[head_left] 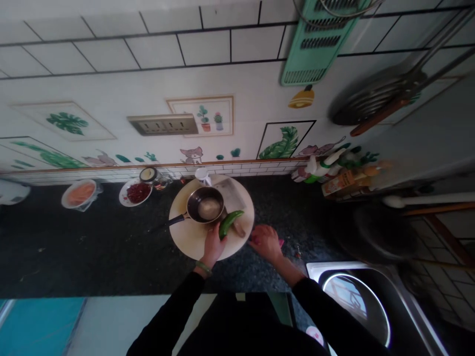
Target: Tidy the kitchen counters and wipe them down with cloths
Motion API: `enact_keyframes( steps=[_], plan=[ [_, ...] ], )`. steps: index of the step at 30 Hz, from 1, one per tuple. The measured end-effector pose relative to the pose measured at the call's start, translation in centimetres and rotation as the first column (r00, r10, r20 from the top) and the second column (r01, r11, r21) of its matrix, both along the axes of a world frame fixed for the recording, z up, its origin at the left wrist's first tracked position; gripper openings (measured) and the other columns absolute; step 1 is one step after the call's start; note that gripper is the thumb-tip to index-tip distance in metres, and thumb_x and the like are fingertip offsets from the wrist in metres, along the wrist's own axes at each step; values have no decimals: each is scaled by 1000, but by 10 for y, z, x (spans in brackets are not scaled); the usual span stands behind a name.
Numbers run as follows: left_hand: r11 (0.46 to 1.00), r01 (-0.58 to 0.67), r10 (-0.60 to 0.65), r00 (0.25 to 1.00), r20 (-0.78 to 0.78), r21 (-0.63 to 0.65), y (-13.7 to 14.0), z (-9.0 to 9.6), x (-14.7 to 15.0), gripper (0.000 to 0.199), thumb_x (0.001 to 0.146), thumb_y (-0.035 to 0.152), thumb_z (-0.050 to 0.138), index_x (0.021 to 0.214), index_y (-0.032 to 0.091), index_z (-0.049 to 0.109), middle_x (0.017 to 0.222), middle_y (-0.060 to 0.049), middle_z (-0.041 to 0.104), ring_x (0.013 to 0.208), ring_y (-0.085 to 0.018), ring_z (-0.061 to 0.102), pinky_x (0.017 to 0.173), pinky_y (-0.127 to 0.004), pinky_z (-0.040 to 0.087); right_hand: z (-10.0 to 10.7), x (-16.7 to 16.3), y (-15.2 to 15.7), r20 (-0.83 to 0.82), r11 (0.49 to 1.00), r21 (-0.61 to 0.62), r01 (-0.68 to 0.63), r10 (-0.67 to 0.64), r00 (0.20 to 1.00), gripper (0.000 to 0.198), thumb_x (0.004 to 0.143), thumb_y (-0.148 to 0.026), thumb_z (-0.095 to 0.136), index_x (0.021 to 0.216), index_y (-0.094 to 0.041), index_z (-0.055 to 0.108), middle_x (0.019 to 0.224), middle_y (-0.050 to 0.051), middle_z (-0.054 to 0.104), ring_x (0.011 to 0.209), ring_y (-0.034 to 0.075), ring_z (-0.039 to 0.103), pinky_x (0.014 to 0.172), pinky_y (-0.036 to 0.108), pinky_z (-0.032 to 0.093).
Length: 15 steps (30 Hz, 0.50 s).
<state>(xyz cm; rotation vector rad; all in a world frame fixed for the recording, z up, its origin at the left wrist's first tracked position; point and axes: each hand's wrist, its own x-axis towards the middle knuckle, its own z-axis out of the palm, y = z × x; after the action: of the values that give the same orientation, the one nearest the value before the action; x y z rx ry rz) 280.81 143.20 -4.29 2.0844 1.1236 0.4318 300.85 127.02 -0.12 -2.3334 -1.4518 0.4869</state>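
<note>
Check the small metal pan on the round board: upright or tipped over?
Upright. The metal pan sits flat on the cutting board, open side up, its pale inside visible, handle pointing left.

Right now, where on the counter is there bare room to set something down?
Bare counter spreads left of the board, below the bowl and plate. Another strip lies between the board and the bottles. The board is crowded: pan, cleaver, cucumber, left hand.
</note>
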Motion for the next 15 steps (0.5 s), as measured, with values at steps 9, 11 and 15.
enact_keyframes(
  steps=[9, 11, 15],
  plan=[
    [998, 8, -12, 999, 51, 67, 0, 3, -36, 56, 80, 17, 61, 137, 16, 61, 126, -16, 69, 117, -34, 65, 105, -52, 52, -2, -40, 78, -114, 969, -178, 170, -192, 975, 34, 83, -19, 68, 116, -12, 65, 120, 18, 66, 111, 28, 61, 94, 35, 46],
    [994, 19, -26, 998, 63, 103, 2, 7, -49, 56, 80, 15, 59, 137, 17, 61, 128, -15, 68, 119, -32, 64, 106, -51, 51, -5, -26, 78, -210, 964, -189, 187, -225, 951, 34, 81, -17, 67, 115, -12, 66, 118, 17, 68, 108, 26, 64, 92, 33, 47],
    [989, 74, -77, 997, 18, 128, 7, 10, -63, 61, 79, 9, 56, 139, 19, 60, 129, -13, 68, 120, -29, 62, 108, -49, 51, -6, 17, 79, -395, 955, -261, 141, -239, 887, 23, 80, -25, 70, 101, -17, 72, 95, 8, 75, 88, 22, 69, 78, 29, 49]
  ],
)
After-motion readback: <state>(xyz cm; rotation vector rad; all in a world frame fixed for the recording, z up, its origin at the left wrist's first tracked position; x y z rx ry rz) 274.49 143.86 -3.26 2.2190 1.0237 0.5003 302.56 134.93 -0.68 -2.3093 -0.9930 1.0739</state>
